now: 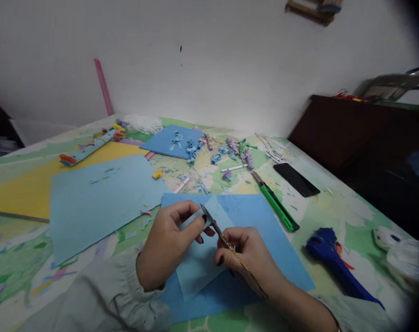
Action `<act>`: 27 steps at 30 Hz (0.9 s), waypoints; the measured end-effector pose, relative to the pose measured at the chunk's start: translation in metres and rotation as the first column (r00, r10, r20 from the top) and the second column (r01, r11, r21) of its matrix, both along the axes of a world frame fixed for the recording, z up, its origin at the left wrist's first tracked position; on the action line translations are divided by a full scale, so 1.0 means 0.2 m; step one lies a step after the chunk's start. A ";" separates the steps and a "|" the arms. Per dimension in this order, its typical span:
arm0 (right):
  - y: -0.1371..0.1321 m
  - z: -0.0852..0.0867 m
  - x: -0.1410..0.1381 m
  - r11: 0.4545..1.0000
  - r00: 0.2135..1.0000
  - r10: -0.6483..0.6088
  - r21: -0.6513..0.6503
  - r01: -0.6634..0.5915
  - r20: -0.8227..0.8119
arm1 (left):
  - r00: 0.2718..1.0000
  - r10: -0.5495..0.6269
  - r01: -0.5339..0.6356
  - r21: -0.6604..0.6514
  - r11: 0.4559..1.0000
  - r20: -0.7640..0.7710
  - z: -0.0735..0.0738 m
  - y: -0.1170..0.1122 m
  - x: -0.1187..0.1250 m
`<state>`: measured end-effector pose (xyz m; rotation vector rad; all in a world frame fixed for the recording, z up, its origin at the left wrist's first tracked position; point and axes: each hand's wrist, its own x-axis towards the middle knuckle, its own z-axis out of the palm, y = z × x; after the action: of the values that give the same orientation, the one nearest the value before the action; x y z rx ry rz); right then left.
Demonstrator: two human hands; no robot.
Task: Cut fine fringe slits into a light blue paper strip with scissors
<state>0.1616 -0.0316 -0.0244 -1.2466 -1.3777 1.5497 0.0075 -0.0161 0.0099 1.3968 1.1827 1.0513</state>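
My left hand (176, 242) is closed, thumb against fingers, on a light blue paper piece (187, 223) that is partly hidden by the fingers. In my right hand (249, 253) is a pair of scissors (226, 243), its thin blades pointing up and left beside my left thumb. Whether the blades touch the paper is hard to make out. Below both hands a light blue sheet (199, 274) lies on a darker blue sheet (282, 258).
A green box cutter (278, 205), a black phone (296, 180) and a blue glue gun (337, 263) lie to the right. At left are a large light blue sheet (102, 203) and yellow board (19, 193). Curled paper pieces (218, 154) and white string (142, 124) lie farther back.
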 end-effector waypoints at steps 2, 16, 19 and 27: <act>0.00 0.00 0.00 1.000 1.000 0.002 0.001 -0.002 -0.001 | 1.000 0.000 0.000 0.001 1.000 0.002 0.00 0.00 0.00; 0.00 -0.01 0.00 1.000 1.000 -0.007 -0.016 0.007 -0.015 | 1.000 0.006 -0.006 -0.001 1.000 0.004 0.00 0.00 0.01; 0.00 -0.01 0.01 1.000 1.000 -0.005 -0.006 0.005 0.000 | 1.000 0.004 -0.004 -0.005 1.000 0.006 0.01 0.00 0.01; 0.00 0.01 0.00 1.000 1.000 -0.008 -0.013 0.008 -0.018 | 0.999 -0.004 0.004 -0.008 1.000 0.032 0.00 0.00 0.00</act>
<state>0.1615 -0.0317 -0.0232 -1.2411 -1.3518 1.5630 0.0078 -0.0160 0.0097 1.3714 1.1592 1.0613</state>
